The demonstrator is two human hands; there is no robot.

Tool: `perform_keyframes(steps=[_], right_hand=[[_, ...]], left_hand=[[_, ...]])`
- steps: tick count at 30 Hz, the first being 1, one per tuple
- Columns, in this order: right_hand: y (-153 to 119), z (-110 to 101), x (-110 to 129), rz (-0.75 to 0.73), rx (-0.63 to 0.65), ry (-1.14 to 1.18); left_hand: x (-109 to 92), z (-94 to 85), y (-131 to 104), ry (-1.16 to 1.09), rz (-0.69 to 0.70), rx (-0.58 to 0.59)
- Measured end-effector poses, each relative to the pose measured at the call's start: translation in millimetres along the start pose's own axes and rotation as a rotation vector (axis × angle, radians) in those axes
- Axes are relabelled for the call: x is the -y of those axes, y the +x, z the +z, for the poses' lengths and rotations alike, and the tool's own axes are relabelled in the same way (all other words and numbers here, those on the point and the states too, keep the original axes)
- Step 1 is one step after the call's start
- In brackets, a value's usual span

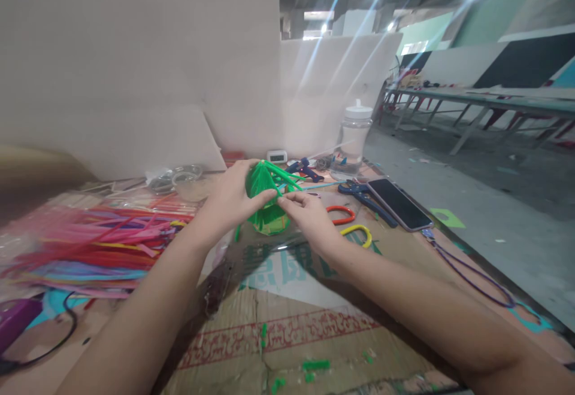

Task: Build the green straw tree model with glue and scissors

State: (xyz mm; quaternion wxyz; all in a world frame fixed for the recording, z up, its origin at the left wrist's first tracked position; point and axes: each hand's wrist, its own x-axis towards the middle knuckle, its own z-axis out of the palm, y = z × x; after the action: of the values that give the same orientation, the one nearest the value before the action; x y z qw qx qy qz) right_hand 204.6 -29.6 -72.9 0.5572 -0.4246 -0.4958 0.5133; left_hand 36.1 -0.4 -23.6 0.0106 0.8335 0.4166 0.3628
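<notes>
A cone-shaped green craft piece [271,222], made of what look like fuzzy stems side by side, stands over the cardboard in front of me. My left hand [233,194] is closed around its left side, the thumb pressing across its front. With thumb and fingertips together, my right hand [309,215] pinches a green stem on the piece's right side, close to the left thumb. Several loose green stems [287,175] slant out from the peak to the right. Both hands partly hide the piece. Small green scraps [316,364] lie nearer to me.
Bundles of coloured fuzzy stems [112,239] lie at left. To the right are a red handle loop [341,214], a yellow one [362,236], pliers [375,203] and a phone [399,204]. Behind stand a glue gun [308,170], a small digital clock [276,156] and a water bottle [353,143].
</notes>
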Motion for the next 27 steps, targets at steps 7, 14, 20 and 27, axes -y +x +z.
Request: perform_keyframes(steps=[7,14,20,27], right_hand=[[-3.4,0.8,0.1,0.015,0.009,0.000],[-5.2,2.7,-1.6,0.028,0.006,0.022],[-4.3,1.8,-1.8,0.016,0.013,0.013],[0.4,-2.3,2.8,0.023,0.038,-0.029]], left_hand=[[-5.4,2.8,-1.0,0.055,-0.011,-0.028],[-8.6,6.3,-1.7,0.094,-0.010,-0.053],[-8.9,6.4,-1.0,0.095,-0.038,-0.061],[-2.6,4.6,-0.5,0.034,-0.029,-0.040]])
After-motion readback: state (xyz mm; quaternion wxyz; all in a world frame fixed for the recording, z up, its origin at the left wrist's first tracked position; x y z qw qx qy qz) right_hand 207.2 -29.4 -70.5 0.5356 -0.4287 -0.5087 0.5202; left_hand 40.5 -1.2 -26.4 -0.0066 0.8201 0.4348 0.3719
